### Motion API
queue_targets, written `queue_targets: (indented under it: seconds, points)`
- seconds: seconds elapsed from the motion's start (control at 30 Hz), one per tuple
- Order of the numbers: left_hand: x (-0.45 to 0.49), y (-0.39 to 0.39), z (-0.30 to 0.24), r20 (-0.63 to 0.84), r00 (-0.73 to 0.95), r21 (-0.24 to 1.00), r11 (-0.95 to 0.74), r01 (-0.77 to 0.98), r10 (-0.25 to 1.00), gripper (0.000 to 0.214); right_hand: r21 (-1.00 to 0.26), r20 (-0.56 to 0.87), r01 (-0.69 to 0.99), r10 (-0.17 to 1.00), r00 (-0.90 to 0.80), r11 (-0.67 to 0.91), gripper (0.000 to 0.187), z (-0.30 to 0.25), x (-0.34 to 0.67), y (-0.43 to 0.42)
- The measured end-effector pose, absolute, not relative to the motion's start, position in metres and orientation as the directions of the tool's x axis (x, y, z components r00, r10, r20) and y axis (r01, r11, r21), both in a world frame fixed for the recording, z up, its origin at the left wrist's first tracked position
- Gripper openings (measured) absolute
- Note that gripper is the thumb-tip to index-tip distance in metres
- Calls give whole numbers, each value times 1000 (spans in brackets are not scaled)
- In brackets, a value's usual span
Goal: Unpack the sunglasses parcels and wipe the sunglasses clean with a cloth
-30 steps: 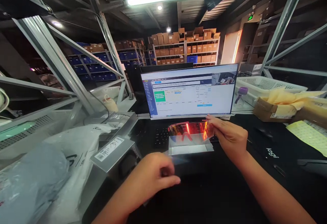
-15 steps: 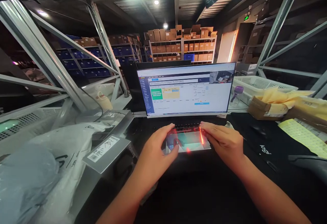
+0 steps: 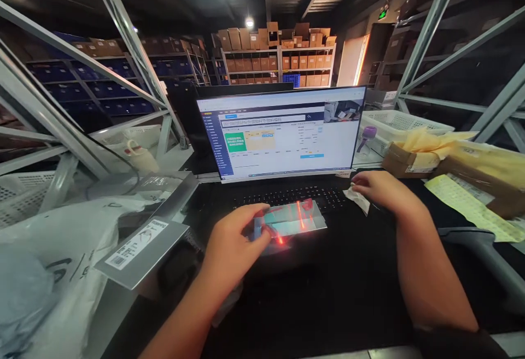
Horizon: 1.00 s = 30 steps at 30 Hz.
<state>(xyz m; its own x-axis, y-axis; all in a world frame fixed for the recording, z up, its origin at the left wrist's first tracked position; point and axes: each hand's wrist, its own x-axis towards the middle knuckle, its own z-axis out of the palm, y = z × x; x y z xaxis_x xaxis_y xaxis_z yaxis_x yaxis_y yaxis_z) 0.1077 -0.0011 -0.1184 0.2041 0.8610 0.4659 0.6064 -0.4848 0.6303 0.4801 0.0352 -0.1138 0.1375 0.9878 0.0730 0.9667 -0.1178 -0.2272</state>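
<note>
My left hand (image 3: 241,233) grips the left end of a glossy flat rectangular piece (image 3: 303,218), thumb on the near side and fingers on the far side. Bright reflections and red light streaks cross its surface, so its exact kind is unclear. It is held tilted just in front of a black keyboard (image 3: 295,195). To the right, my right hand (image 3: 379,187) has its fingertips closed on a small crumpled whitish cloth or tissue (image 3: 359,200) by the keyboard's right end.
A monitor (image 3: 283,129) stands behind the keyboard. On the left are a grey box (image 3: 143,249) with a label and a white plastic bag (image 3: 82,260). At right lie a handheld scanner (image 3: 471,239), a yellow sheet (image 3: 467,206), a cardboard box (image 3: 404,162) and a white basket (image 3: 410,121).
My right hand has let go of the glossy piece's right end and moved right to the whitish cloth. My left hand still holds the piece. The whole view has shifted.
</note>
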Motion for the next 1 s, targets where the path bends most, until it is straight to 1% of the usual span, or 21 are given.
queue_targets:
  seconds: [0.07, 0.13, 0.2, 0.37, 0.43, 0.53, 0.67, 0.73, 0.87, 0.93, 1.0]
  points:
    - [109, -1, -117, 483, 196, 621, -492, 610, 853, 34, -198, -33, 950, 970, 242, -243, 26, -127, 503, 55]
    - [110, 0, -117, 498, 194, 612, -501, 612, 845, 32, -176, -149, 936, 948, 281, -305, 28, -146, 512, 73]
    - [109, 1, -117, 511, 183, 605, -503, 618, 840, 30, -151, -236, 932, 928, 290, -329, 33, -166, 513, 87]
    - [103, 4, -118, 503, 120, 586, -440, 680, 856, 26, -108, -308, 937, 908, 285, -331, 31, -195, 511, 106]
    - [100, 5, -117, 520, 117, 567, -444, 694, 846, 25, -95, -301, 936, 906, 297, -338, 31, -196, 514, 107]
    - [98, 6, -117, 553, 125, 545, -471, 694, 824, 23, -71, -247, 934, 913, 325, -351, 33, -193, 517, 105]
    - [100, 7, -118, 539, 128, 546, -461, 700, 832, 22, -46, -238, 917, 896, 374, -395, 32, -198, 514, 105]
    - [101, 8, -118, 532, 129, 549, -457, 700, 837, 22, -56, -225, 909, 892, 391, -413, 32, -204, 512, 106]
    - [101, 8, -118, 510, 124, 576, -445, 686, 851, 24, -145, -159, 888, 896, 414, -436, 31, -210, 514, 105]
    - [102, 7, -117, 500, 123, 592, -442, 674, 857, 23, -227, -114, 871, 900, 420, -435, 29, -205, 518, 102]
    - [103, 7, -117, 492, 121, 611, -441, 657, 862, 20, -338, -33, 847, 904, 425, -411, 24, -194, 523, 98]
